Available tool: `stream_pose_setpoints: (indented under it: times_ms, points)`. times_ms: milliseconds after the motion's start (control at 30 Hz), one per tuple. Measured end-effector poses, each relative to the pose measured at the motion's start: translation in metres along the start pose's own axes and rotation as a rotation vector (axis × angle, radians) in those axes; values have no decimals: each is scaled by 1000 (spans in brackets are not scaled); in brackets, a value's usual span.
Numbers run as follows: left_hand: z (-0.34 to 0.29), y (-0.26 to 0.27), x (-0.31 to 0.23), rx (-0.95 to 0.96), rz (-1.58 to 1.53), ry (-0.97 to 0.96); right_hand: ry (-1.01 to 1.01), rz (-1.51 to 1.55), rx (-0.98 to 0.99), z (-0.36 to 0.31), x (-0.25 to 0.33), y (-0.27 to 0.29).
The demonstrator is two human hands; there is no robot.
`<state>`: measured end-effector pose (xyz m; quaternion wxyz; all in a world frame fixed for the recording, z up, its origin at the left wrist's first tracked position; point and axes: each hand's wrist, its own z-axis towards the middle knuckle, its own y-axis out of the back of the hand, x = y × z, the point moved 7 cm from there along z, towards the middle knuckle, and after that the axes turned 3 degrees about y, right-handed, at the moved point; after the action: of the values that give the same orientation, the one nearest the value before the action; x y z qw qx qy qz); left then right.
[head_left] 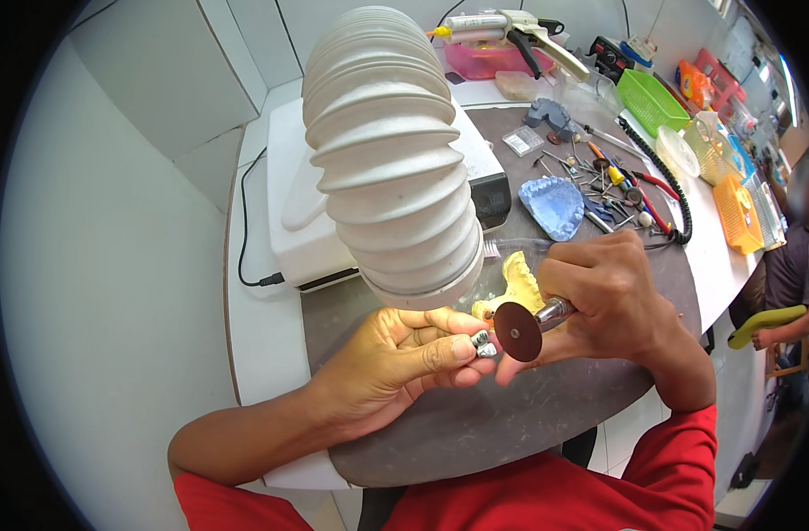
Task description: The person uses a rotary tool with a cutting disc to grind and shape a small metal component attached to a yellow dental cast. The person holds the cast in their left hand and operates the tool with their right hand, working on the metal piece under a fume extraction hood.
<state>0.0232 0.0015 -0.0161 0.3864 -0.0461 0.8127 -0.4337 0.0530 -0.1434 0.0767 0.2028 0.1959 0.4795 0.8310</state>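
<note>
My left hand (391,363) pinches small silver metal dental crowns (485,349) between thumb and fingers. Closed around a rotary handpiece (556,309) is my right hand (612,292). A round brown cutting disc (517,341) sits on the handpiece's tip, its flat face toward me. Only a small gap shows between the disc's left edge and the crowns. Just beyond, a yellow dental cast (517,281) lies on the dark grey bench mat (475,429), partly hidden by the disc and my right hand.
A ribbed white suction hose (395,168) hangs over the mat, beside a white machine (289,203). A blue dental impression (553,208), loose burs and pliers lie at the right. Farther back are a dispensing gun (515,35), green basket (652,99) and orange basket (738,212). Another person (789,274) is at far right.
</note>
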Motion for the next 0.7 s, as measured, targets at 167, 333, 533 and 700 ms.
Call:
stream_pose_setpoints:
  times_ms: [167, 333, 533, 700]
  points:
    - [2, -5, -2, 43, -9, 20, 7, -25, 10, -1, -1, -4]
    - [2, -3, -1, 53, -22, 28, 11, -25, -4, 0, 1, -5]
    - [2, -3, -1, 32, -6, 33, 12, -20, 27, -1, 0, -6]
    - [2, -6, -2, 42, -8, 28, 12, -26, 30, -1, 1, -6]
